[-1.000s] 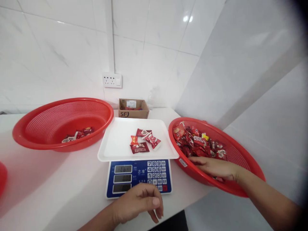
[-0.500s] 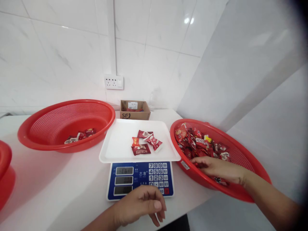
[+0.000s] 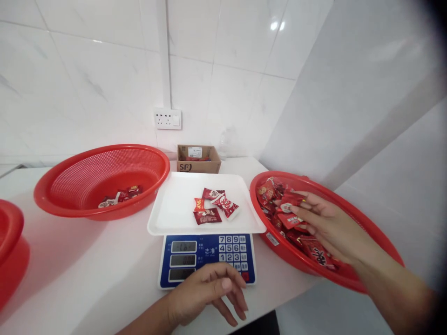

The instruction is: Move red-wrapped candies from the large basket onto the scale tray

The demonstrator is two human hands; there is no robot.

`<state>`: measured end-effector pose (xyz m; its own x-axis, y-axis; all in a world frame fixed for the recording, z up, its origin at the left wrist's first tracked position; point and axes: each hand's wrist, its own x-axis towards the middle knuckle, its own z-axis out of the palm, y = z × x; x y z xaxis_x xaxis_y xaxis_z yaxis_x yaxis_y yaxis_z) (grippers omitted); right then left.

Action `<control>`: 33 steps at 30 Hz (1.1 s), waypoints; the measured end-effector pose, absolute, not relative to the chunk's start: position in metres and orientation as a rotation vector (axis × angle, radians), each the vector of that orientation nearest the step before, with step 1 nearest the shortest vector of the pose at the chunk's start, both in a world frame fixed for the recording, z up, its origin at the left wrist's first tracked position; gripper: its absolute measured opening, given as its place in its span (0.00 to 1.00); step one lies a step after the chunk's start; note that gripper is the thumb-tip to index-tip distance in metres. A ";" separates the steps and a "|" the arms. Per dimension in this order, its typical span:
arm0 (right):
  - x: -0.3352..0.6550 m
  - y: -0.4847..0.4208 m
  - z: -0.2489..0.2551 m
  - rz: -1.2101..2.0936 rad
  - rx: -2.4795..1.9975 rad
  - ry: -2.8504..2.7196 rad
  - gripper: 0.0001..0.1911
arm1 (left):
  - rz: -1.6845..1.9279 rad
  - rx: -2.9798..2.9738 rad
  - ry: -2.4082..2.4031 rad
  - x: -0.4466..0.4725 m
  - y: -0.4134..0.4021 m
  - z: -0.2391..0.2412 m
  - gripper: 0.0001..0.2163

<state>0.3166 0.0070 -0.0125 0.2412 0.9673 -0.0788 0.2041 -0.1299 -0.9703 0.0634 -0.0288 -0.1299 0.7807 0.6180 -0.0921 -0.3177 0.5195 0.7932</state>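
Note:
My right hand [image 3: 319, 221] is over the right red basket [image 3: 370, 232], its fingers closed on a red candy packet [image 3: 291, 209]. Below it, more wrapped candies [image 3: 316, 251] in red and dark red lie heaped in that basket. My left hand [image 3: 209, 293] hovers before the blue digital scale [image 3: 211, 251] with loosely curled, parted fingers and nothing in them; it hides some lower keys. On the scale's white tray [image 3: 171, 204] rest several candies, among them a dark red one [image 3: 207, 216], a small orange one [image 3: 199, 204] and a red-and-white one [image 3: 226, 205].
Left of the scale stands another red basket [image 3: 52, 197] with a few candies [image 3: 120, 196] at its bottom. A further red basket [image 3: 10, 232] is cut off at the left edge. Behind the tray are a small cardboard box [image 3: 199, 166] and a clear bottle [image 3: 224, 144] against the wall.
My right hand has risen out of the candy heap with a red packet in its fingers. My left hand has barely moved, its fingers slightly more spread. The view has shifted a little.

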 end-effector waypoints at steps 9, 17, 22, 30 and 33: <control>0.210 -0.016 -0.049 1.230 -1.184 -1.503 0.11 | 0.758 0.833 0.424 0.060 -0.027 -0.123 0.25; 0.194 -0.030 -0.060 1.058 -1.216 -1.495 0.09 | 0.817 0.803 0.588 0.063 -0.025 -0.120 0.25; 0.200 -0.039 -0.059 0.941 -1.194 -1.603 0.10 | 0.816 0.827 0.560 0.063 -0.027 -0.118 0.21; 0.222 -0.023 -0.072 0.096 -1.150 -1.771 0.13 | 0.805 0.841 0.598 0.062 -0.026 -0.117 0.19; 0.223 -0.006 -0.075 0.005 -1.261 -1.862 0.12 | 0.768 0.862 0.588 0.063 -0.027 -0.117 0.20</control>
